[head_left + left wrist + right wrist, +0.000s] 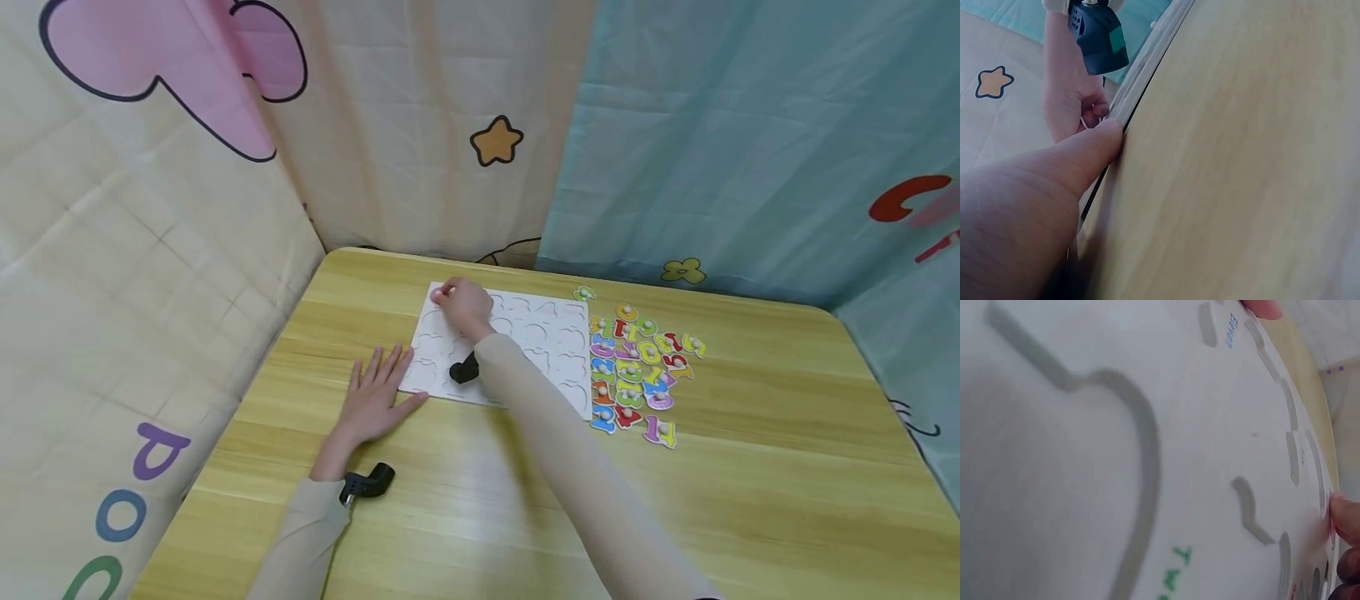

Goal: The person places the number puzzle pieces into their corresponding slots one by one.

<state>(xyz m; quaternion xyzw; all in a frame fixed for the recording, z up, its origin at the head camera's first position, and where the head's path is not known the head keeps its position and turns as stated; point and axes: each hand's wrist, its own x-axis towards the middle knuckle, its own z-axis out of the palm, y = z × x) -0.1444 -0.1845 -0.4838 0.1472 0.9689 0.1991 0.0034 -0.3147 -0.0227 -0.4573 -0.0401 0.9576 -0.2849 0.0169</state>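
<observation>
A white puzzle board [536, 333] with number-shaped recesses lies on the table. At its far left corner my right hand [467, 305] pinches a small pink puzzle piece [437, 295], mostly covered by the fingers. In the right wrist view the thumb [1345, 519] is low over the board's surface, at the far edge. Fingers spread, my left hand [372, 402] rests at the board's near left corner. Its thumb [1107, 134] presses along the near edge in the left wrist view.
Several colourful number pieces [630, 371] with knobs lie in a group right of the board. A green piece [584, 293] sits by its far right corner. The wooden table [765, 433] extends to the right, and printed curtains [420, 125] hang behind it.
</observation>
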